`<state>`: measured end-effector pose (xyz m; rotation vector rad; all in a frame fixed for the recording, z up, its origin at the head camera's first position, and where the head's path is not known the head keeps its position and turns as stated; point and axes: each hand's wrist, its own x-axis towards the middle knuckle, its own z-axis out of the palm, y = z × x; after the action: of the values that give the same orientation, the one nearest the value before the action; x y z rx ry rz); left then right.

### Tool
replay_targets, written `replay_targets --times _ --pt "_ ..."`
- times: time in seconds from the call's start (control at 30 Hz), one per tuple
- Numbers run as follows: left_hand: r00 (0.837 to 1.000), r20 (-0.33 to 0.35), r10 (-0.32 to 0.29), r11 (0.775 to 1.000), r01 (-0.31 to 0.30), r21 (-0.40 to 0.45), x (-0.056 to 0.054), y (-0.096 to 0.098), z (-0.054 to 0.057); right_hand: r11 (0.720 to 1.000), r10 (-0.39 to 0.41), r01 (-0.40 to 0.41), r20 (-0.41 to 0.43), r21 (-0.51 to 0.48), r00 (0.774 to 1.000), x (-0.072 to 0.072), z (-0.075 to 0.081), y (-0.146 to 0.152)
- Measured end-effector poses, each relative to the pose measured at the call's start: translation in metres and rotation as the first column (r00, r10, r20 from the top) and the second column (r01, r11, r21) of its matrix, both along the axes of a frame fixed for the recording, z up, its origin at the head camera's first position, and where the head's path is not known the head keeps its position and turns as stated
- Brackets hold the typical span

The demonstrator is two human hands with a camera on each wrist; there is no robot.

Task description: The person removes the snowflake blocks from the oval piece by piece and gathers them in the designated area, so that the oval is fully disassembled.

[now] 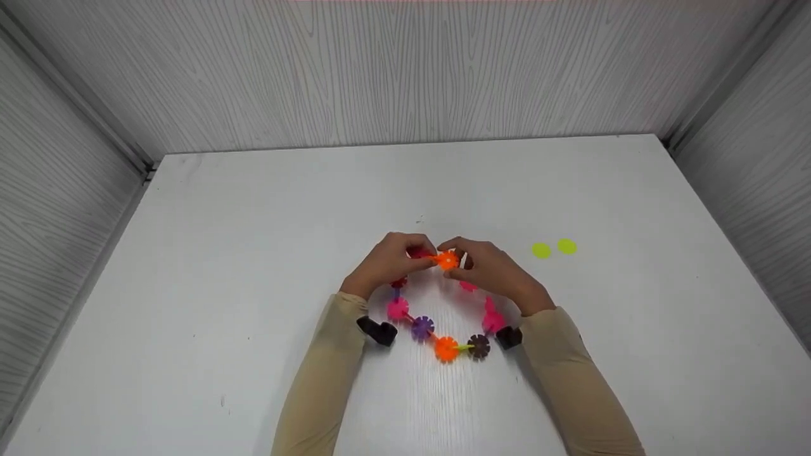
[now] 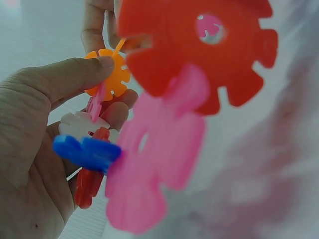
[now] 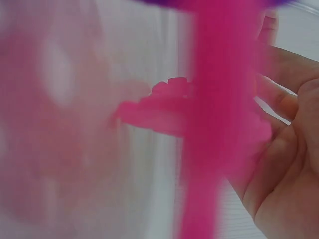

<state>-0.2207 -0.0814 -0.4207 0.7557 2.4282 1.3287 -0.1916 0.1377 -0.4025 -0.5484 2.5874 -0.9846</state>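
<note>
A chain of notched plastic discs, slotted together in many colours, hangs in a loop between the two hands. My left hand pinches an orange notched disc at one end between thumb and fingers. Facing it, my right hand holds another orange notched disc by its edge, and the two orange pieces meet at the fingertips. Below the left palm hang a blue disc and a red disc. Pink discs fill much of the right wrist view, blurred, and partly hide the right fingers.
Two flat yellow discs lie on the white table to the right of the hands. Nearer the body, the loop's purple disc and dark disc lie between the forearms. A grey wood-grain panel stands behind the table.
</note>
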Motion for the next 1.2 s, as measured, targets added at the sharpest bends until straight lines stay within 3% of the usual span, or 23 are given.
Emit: replay_targets --times 0.37,0.67,0.93,1.2 --pt "1.0 0.006 0.003 1.0 -0.003 0.008 -0.0001 -0.0026 0.0018 1.0 -0.002 0.002 -0.026 0.0 1.0 0.0 -0.0009 -0.0028" --pt "0.999 0.05 0.018 1.0 -0.018 -0.001 -0.0006 -0.0036 0.0032 0.999 0.047 -0.047 -0.065 -0.006 0.997 -0.0013 -0.0003 -0.0002" --pt "0.999 0.035 -0.011 1.0 0.01 0.02 -0.001 -0.0025 0.0055 0.998 0.053 -0.055 -0.053 -0.035 0.997 -0.0024 0.0036 0.0044" --pt "0.999 0.038 0.008 1.0 -0.008 0.0 -0.001 -0.0038 0.0078 0.996 0.076 -0.08 -0.084 -0.045 0.994 -0.0055 0.0048 0.0038"
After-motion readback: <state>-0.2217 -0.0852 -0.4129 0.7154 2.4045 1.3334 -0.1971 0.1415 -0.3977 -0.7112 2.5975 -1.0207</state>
